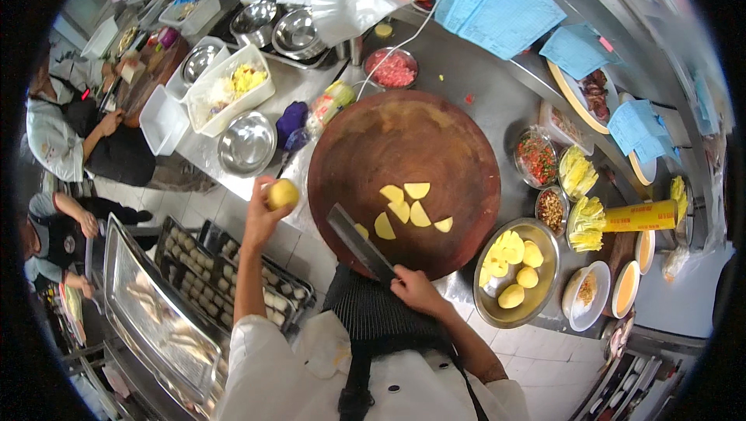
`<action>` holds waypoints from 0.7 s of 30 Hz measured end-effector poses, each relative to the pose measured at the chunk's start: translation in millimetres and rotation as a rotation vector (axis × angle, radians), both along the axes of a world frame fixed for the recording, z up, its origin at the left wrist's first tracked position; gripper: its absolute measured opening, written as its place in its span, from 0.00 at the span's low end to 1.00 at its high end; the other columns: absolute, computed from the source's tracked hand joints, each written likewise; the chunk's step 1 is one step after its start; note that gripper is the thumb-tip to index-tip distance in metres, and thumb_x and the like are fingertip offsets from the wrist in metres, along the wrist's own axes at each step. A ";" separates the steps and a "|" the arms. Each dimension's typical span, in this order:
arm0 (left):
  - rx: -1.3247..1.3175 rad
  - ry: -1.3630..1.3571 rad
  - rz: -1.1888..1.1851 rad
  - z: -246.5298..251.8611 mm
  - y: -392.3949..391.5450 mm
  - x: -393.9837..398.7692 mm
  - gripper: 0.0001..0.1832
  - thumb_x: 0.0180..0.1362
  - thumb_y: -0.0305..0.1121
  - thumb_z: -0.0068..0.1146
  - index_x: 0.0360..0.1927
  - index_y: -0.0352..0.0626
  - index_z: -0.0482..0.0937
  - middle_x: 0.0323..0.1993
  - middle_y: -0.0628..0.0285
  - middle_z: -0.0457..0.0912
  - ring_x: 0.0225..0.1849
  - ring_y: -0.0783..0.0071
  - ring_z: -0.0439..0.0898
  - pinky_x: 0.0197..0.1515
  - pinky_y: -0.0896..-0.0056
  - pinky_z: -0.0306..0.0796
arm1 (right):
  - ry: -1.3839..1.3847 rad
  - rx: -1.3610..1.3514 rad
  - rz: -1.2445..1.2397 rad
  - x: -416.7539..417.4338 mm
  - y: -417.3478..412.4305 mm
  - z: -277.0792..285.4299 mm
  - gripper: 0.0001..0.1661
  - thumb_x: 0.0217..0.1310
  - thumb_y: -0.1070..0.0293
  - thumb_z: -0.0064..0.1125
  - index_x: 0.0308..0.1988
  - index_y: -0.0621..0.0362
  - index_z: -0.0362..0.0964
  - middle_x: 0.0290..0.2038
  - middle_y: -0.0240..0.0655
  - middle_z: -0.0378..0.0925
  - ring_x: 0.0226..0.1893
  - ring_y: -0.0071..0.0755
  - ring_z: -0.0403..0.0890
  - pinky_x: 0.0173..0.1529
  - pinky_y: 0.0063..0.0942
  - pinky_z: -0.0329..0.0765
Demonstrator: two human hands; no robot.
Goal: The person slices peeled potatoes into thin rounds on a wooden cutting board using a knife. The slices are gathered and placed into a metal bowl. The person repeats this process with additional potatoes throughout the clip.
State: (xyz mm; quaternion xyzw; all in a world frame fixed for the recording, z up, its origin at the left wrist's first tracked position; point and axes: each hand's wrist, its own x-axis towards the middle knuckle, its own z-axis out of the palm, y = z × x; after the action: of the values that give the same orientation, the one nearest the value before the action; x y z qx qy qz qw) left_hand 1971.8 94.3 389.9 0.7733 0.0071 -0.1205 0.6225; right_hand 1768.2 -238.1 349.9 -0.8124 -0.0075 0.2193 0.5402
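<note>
A whole peeled potato is held up in my left hand, off the left side of a round wooden chopping block. My right hand grips a cleaver by its handle, the blade lying over the block's near left part. Several cut potato slices are scattered across the block's near half. One slice is partly hidden by the blade. To the right of the block stands an oval metal bowl with whole peeled potatoes and cut potato pieces.
Beyond the block is a bowl of minced meat. Chopped chillies and cabbage pieces sit at right. An empty steel bowl and a white tub stand at left. Two co-workers work farther left, near metal trays.
</note>
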 end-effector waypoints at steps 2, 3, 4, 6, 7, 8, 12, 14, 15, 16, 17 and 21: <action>-0.064 0.020 0.041 0.1 3.1 0.7 0.32 0.53 0.17 0.66 0.56 0.52 0.65 0.49 0.55 0.82 0.47 0.66 0.83 0.47 0.68 0.81 | 0.030 -0.083 0.009 10.3 0.8 -9.2 0.16 0.66 0.63 0.54 0.48 0.62 0.70 0.34 0.57 0.79 0.33 0.59 0.83 0.40 0.47 0.77; -0.058 0.102 0.047 9.6 -4.2 -5.4 0.33 0.52 0.15 0.67 0.57 0.50 0.63 0.45 0.61 0.82 0.45 0.72 0.82 0.46 0.72 0.78 | 0.074 -0.093 -0.016 14.6 0.2 -5.6 0.18 0.66 0.63 0.55 0.50 0.63 0.71 0.37 0.56 0.81 0.35 0.59 0.84 0.40 0.46 0.78; -0.213 0.111 -0.010 -2.9 -10.2 -10.5 0.32 0.53 0.17 0.67 0.58 0.49 0.63 0.44 0.61 0.81 0.44 0.70 0.82 0.48 0.69 0.79 | 0.032 -0.129 -0.104 14.1 -6.0 -2.9 0.19 0.65 0.63 0.56 0.50 0.64 0.72 0.37 0.53 0.82 0.35 0.56 0.85 0.41 0.45 0.78; -0.124 -0.031 -0.119 -45.4 -49.0 -35.9 0.35 0.45 0.23 0.71 0.56 0.48 0.66 0.46 0.58 0.79 0.48 0.62 0.80 0.52 0.63 0.75 | 0.100 -0.219 -0.293 20.8 -12.0 16.8 0.20 0.64 0.63 0.58 0.51 0.65 0.75 0.34 0.43 0.85 0.30 0.41 0.83 0.37 0.38 0.79; -0.012 -0.157 -0.172 -63.1 -71.8 -47.9 0.36 0.41 0.25 0.72 0.56 0.47 0.68 0.47 0.57 0.78 0.50 0.59 0.78 0.55 0.60 0.74 | 0.227 -0.147 -0.254 34.5 -25.4 35.6 0.18 0.64 0.66 0.58 0.50 0.65 0.77 0.32 0.38 0.84 0.25 0.30 0.79 0.32 0.32 0.77; 0.078 -0.281 -0.254 -73.2 -101.8 -48.1 0.38 0.37 0.28 0.74 0.55 0.46 0.69 0.48 0.55 0.77 0.51 0.55 0.77 0.57 0.57 0.72 | 0.309 0.252 -0.489 29.7 -47.6 -2.6 0.17 0.63 0.69 0.57 0.49 0.66 0.78 0.30 0.38 0.82 0.23 0.25 0.77 0.29 0.30 0.74; 0.281 -0.409 -0.502 -104.3 -153.0 -43.9 0.37 0.35 0.28 0.73 0.54 0.47 0.72 0.47 0.55 0.76 0.55 0.49 0.73 0.56 0.51 0.69 | -0.068 -0.044 -0.329 31.4 -59.7 25.8 0.20 0.69 0.68 0.48 0.54 0.71 0.67 0.17 0.39 0.70 0.12 0.33 0.70 0.17 0.33 0.68; 0.514 -0.497 -0.464 -75.8 -157.5 -53.2 0.38 0.36 0.30 0.73 0.56 0.48 0.72 0.49 0.56 0.75 0.58 0.49 0.71 0.57 0.51 0.68 | -0.269 -0.191 -0.234 17.3 -104.2 -62.1 0.18 0.71 0.68 0.47 0.53 0.71 0.66 0.16 0.38 0.69 0.10 0.30 0.68 0.15 0.31 0.66; 0.611 -0.538 -0.396 -70.4 -149.1 -58.3 0.38 0.36 0.31 0.73 0.57 0.49 0.72 0.51 0.56 0.75 0.59 0.49 0.69 0.57 0.51 0.68 | -0.343 -0.237 -0.193 20.4 -111.3 -94.1 0.17 0.72 0.67 0.47 0.52 0.71 0.65 0.16 0.38 0.69 0.11 0.29 0.69 0.16 0.31 0.66; 0.702 -0.558 -0.325 -70.8 -142.9 -69.5 0.39 0.36 0.32 0.73 0.58 0.50 0.72 0.53 0.55 0.74 0.60 0.48 0.68 0.58 0.51 0.67 | -0.259 -0.143 -0.184 20.9 -89.5 -57.3 0.16 0.72 0.67 0.47 0.50 0.70 0.66 0.17 0.38 0.69 0.11 0.30 0.69 0.16 0.31 0.66; 0.755 -0.555 -0.422 -71.3 -141.2 -77.6 0.40 0.37 0.33 0.73 0.59 0.52 0.73 0.56 0.54 0.71 0.61 0.47 0.67 0.59 0.51 0.67 | -0.173 -0.060 -0.180 15.5 -62.3 -9.9 0.15 0.72 0.66 0.48 0.47 0.70 0.67 0.17 0.39 0.70 0.11 0.30 0.69 0.16 0.32 0.66; 0.685 -0.540 -0.600 -127.8 -135.5 -63.2 0.49 0.37 0.34 0.76 0.67 0.58 0.65 0.60 0.55 0.67 0.60 0.48 0.67 0.63 0.53 0.64 | -0.376 -0.342 -0.068 16.2 -21.6 40.1 0.24 0.70 0.66 0.47 0.58 0.74 0.66 0.43 0.64 0.78 0.43 0.65 0.81 0.48 0.48 0.78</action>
State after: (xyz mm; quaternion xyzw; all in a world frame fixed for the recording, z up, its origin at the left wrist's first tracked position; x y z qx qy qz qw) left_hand 1908.6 -41.2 262.0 0.9039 -0.3361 -0.0807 0.2519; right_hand 1784.4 -259.7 390.0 -0.9183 -0.0433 0.0445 0.3911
